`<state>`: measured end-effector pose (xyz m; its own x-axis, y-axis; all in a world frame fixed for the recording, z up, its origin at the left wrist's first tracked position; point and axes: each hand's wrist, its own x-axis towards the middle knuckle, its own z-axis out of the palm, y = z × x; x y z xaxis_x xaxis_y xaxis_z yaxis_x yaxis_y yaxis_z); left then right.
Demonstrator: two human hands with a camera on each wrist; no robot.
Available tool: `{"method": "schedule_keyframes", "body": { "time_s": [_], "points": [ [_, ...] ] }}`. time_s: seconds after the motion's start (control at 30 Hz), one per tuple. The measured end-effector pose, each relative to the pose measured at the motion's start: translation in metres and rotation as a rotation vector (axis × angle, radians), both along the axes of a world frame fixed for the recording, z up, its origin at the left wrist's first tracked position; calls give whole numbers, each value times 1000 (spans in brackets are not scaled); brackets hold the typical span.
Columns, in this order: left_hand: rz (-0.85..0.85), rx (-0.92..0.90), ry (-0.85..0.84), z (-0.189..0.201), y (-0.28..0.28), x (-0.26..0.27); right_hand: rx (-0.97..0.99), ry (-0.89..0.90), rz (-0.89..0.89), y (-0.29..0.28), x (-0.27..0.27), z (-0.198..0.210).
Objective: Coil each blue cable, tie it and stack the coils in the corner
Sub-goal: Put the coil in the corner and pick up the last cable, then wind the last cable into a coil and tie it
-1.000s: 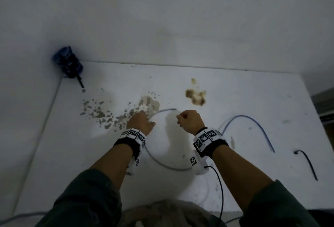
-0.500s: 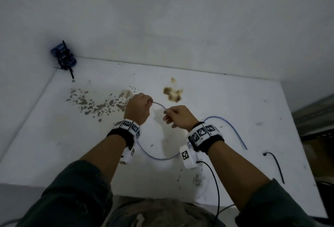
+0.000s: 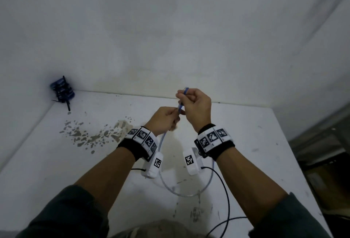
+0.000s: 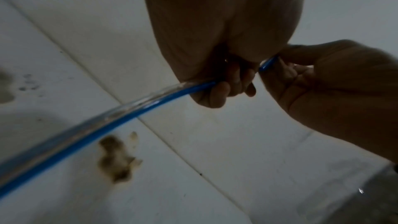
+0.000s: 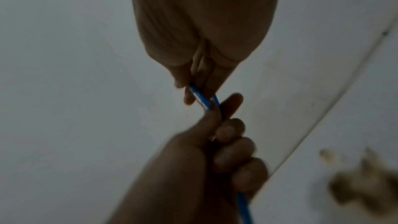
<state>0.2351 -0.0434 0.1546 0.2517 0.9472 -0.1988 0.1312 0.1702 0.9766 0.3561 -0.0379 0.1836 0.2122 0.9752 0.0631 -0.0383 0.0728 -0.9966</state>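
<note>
**Operator:** What is the present condition?

**Technician:** Both hands are raised above the worktop (image 3: 265, 143). The left hand (image 3: 164, 120) is closed in a fist round the blue cable (image 4: 103, 122). The right hand (image 3: 197, 108) pinches the cable end between thumb and fingers, just above the left. The remainder of the cable hangs below the wrists in one slack loop (image 3: 185, 193) that dips to the worktop. A stack of tied coils (image 3: 62, 90) stands in the far left corner, well apart from the hands.

**Operator:** How should the coiling step be done?

**Technician:** Judgement only. Keep the left hand as the fixed anchor. With the right hand, draw a length of cable, lay it as a loop into the left fist, and repeat. Match each loop to the first. Let the cable roll between the fingers so no twist builds.

**Operator:** Hazards?

**Technician:** The short end may slip from the pinch; fold it under the left thumb. The right wrist view is blurred, so the cable there appears doubled, but this cannot be confirmed. The black lead (image 3: 226, 199) of the wrist unit passes near the slack; keep the two apart.
</note>
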Motion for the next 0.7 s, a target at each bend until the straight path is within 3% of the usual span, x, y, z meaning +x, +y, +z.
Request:
{"method": "schedule_keyframes", "body": {
  "time_s": [0.1,0.23,0.3,0.4,0.7],
  "points": [
    [-182,-87,209,4,1,-6,185,-158,-62,2,2,-15],
    [-260,-86,429,12,2,-16,420,-865,117,1,11,-30],
    [-350,-44,539,18,6,-19,500,-1085,251,-5,10,-34],
    [-408,-19,668,22,16,-31,549,-1186,339,-6,11,-37],
    [-556,-102,790,17,35,-53,595,-1336,567,-10,9,-60]
  ]
}}
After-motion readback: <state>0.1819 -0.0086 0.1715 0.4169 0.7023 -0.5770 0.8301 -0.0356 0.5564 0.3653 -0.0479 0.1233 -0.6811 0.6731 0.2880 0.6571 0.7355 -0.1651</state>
